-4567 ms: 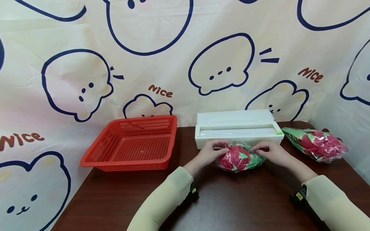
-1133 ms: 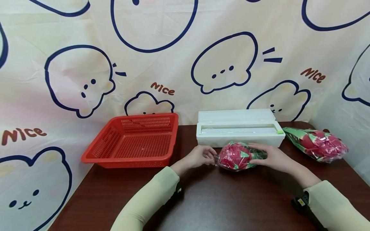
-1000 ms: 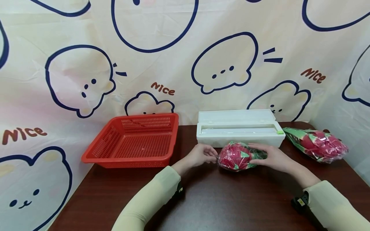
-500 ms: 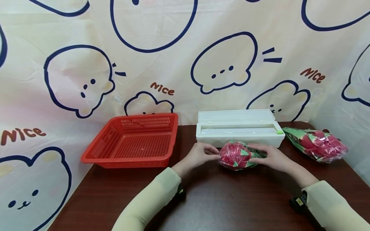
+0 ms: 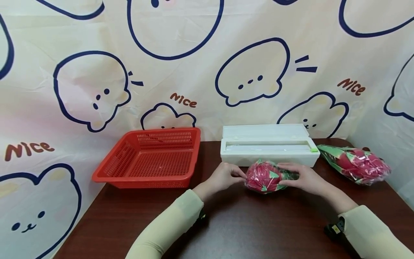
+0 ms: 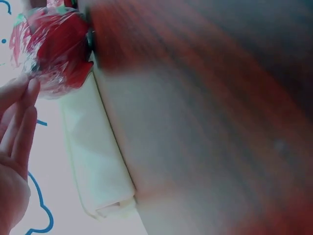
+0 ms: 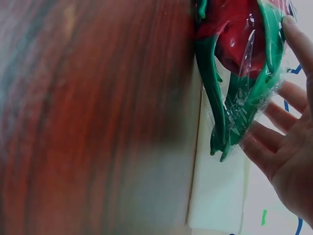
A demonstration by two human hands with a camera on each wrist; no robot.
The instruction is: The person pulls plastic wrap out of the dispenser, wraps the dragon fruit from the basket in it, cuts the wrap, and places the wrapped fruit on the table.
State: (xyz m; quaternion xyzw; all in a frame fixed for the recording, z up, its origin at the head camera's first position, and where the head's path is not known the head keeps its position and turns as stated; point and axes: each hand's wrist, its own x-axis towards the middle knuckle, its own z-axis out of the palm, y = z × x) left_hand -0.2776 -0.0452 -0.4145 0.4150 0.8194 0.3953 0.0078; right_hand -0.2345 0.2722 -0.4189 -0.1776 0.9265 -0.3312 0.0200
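Observation:
A red dragon fruit with green scales, wrapped in clear cling film, lies on the table between both hands. At its left end my left hand pinches the gathered cling film between thumb and fingertips, which the left wrist view shows close up. My right hand holds the leafy right end, thumb on the near side and fingers on the far side. Green leaf tips poke down inside the film in the right wrist view. Just behind the fruit stands a white cling film dispenser box with its lid up.
A red plastic basket stands at the back left of the dark wooden table. Another film-wrapped dragon fruit lies at the back right. Behind everything hangs a cartoon-printed cloth.
Earlier my left hand lay on the fruit's top left; it has since shifted left to the film at the end. My right hand spread around the right end. Lately only the left fingers move slightly.

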